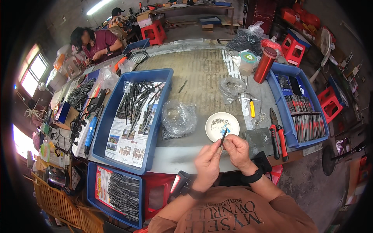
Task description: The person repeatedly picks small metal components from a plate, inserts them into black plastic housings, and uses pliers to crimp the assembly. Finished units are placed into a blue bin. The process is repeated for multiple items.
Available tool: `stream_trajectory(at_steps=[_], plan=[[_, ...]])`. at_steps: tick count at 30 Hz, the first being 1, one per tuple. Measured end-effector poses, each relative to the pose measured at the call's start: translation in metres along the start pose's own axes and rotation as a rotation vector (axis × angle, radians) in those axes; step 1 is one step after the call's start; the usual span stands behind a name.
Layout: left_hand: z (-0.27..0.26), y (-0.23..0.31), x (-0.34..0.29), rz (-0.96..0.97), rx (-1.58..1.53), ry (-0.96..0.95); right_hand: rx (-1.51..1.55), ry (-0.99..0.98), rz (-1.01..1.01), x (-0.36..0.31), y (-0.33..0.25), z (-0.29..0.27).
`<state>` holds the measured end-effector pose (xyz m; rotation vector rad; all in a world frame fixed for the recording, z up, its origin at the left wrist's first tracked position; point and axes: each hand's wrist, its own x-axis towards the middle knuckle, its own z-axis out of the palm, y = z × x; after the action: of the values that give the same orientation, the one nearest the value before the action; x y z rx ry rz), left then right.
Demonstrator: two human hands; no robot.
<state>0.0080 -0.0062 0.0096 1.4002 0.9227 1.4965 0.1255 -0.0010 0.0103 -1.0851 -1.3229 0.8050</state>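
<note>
Between the fingers of my left hand (208, 165) is a thin black stick-like piece (223, 136), its tip pointing up and away from me. My right hand (236, 152) is pinched closed right beside it, fingertips near the piece; what lies in that pinch is too small to make out. Just beyond both hands a white bowl (211, 133) holds many tiny dark and metallic bits, with something blue at its right side. A clear plastic bag (178, 119) lies left of the bowl, and a small bag of little parts (232, 87) sits farther off.
Left stands a blue tray (165, 97) with loose black pieces on newspaper; below it is another blue tray (92, 186) of black pieces. At right are red-handled pliers (281, 141), a yellow-handled screwdriver (252, 109), a red flask (265, 65) and a blue tray (275, 87). A co-worker (101, 44) sits far left.
</note>
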Motion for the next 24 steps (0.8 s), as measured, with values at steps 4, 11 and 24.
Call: stream_trajectory(at_steps=[4, 11, 24], plan=[[-0.0006, 0.0011, -0.0001, -0.02, -0.012, -0.01, 0.008, 0.006, -0.001, 0.0012, 0.0005, 0.0003], [0.0003, 0.0004, 0.0001, -0.027, -0.021, -0.012, 0.111, 0.062, 0.038, -0.0016, 0.0031, 0.004], [0.0005, -0.0025, -0.0006, -0.024, -0.011, -0.008, 0.198, 0.001, 0.161, -0.0026, 0.0003, 0.0049]])
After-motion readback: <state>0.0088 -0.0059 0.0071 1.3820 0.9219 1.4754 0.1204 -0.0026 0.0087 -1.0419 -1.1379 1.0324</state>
